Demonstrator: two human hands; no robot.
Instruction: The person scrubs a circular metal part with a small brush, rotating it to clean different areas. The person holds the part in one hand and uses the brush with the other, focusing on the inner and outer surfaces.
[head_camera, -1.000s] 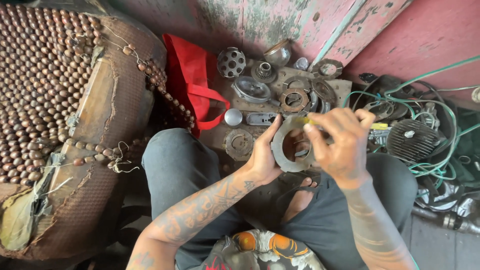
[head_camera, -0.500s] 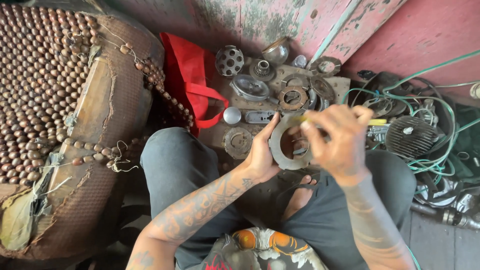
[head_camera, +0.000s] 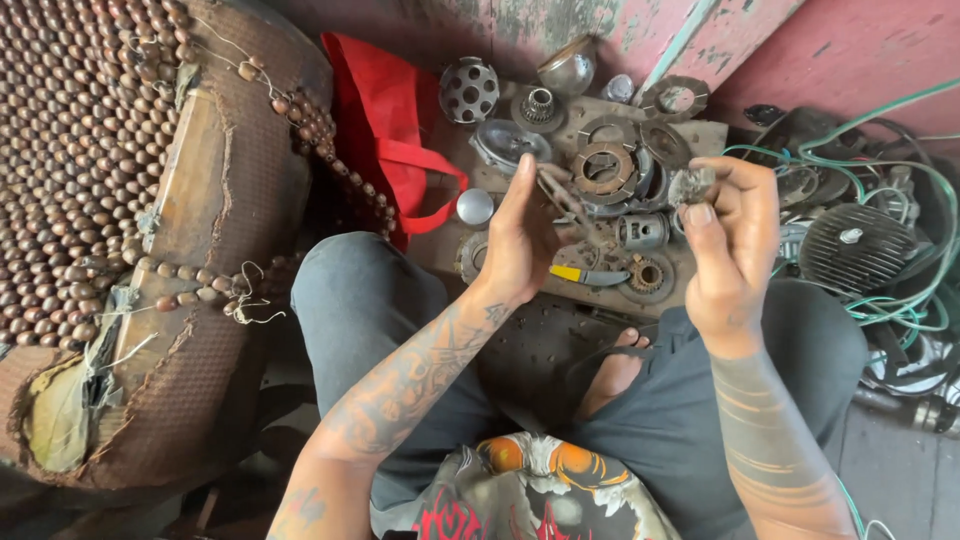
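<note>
While our right hand (head_camera: 728, 235) pinches a small grey metal part (head_camera: 692, 184) at its fingertips, our left hand (head_camera: 522, 232) stands edge-on just beside it, fingers straight; whether it grips anything we cannot tell. Rusty rings (head_camera: 603, 172) lie beyond both hands.

A worn wooden board (head_camera: 700, 135) on the floor carries the parts, lying just beyond both hands. Past the left hand (head_camera: 520, 235) sit a perforated round metal drum (head_camera: 468, 90), a toothed hub (head_camera: 538, 105) and a shiny domed cap (head_camera: 474, 206). Between the hands lie a rusty ring-shaped plate (head_camera: 603, 172), a small grey cylinder (head_camera: 641, 231), a yellow-handled tool (head_camera: 590, 275) and a rusty gear (head_camera: 646, 274). Beyond the right hand (head_camera: 725, 240) rests a flat ring (head_camera: 676, 98). To the right of that hand, off the board, a finned round cover (head_camera: 855, 245) lies among green cable (head_camera: 900, 300). A red bag (head_camera: 385, 130) lies on the floor left of the board.
</note>
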